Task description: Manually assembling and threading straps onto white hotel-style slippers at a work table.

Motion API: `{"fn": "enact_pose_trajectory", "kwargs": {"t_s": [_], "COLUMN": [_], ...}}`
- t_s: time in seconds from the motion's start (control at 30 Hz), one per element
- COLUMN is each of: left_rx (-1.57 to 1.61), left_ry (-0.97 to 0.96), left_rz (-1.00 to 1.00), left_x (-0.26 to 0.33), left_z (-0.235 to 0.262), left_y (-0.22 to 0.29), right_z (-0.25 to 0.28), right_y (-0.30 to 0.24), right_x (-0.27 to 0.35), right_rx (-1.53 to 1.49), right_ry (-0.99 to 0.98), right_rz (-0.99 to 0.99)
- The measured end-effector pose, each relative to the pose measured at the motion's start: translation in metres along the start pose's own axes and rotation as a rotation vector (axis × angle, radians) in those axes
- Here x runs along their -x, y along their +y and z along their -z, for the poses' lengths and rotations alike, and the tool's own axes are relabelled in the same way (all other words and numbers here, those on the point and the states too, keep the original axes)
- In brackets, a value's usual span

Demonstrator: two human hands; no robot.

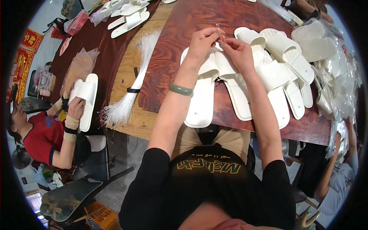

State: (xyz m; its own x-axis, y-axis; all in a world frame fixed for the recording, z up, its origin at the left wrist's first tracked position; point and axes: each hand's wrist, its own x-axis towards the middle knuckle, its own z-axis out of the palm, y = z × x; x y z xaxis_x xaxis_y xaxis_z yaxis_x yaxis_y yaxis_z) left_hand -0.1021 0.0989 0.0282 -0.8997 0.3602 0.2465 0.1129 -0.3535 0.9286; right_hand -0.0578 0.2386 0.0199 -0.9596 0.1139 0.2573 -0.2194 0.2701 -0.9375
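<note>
Above a pair of white slippers [201, 100], both my hands are raised close together with fingers pinched. My left hand [207, 40], with a green bangle on its wrist, closes on a thin clear plastic strand [217, 26], whose end sticks up past the fingertips. Beside it, my right hand [238, 53] is pinched too, and its fingertips seem to meet the same strand; the exact grip is too small to make out. The slipper pair lies side by side on the table, soles toward me, partly covered by my hands and forearms.
More white slippers [288, 46] overlap at the right, beside a heap of clear plastic bags [339, 76]. A tied bundle of thin white strands [132, 91] lies left. A co-worker in red [38, 132] handles a slipper [89, 103]; another person [337, 184] sits right.
</note>
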Motion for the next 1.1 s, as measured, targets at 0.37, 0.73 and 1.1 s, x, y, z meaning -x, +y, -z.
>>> {"fn": "enact_pose_trajectory", "kwargs": {"t_s": [0.37,0.73,1.1], "left_rx": [-0.085,-0.167,-0.189], "left_ry": [-0.002,0.070,-0.047], "left_rz": [0.062,-0.064,-0.026], "left_x": [0.018,0.015,0.016], "left_z": [-0.003,-0.003,-0.010], "left_y": [0.015,0.016,0.012], "right_z": [0.009,0.009,0.006], "right_y": [0.000,0.004,-0.001], "right_x": [0.010,0.008,0.011], "right_rx": [-0.500,-0.486,-0.468], "right_ry": [0.065,0.108,-0.005], "right_rz": [-0.033,-0.083,0.031]}}
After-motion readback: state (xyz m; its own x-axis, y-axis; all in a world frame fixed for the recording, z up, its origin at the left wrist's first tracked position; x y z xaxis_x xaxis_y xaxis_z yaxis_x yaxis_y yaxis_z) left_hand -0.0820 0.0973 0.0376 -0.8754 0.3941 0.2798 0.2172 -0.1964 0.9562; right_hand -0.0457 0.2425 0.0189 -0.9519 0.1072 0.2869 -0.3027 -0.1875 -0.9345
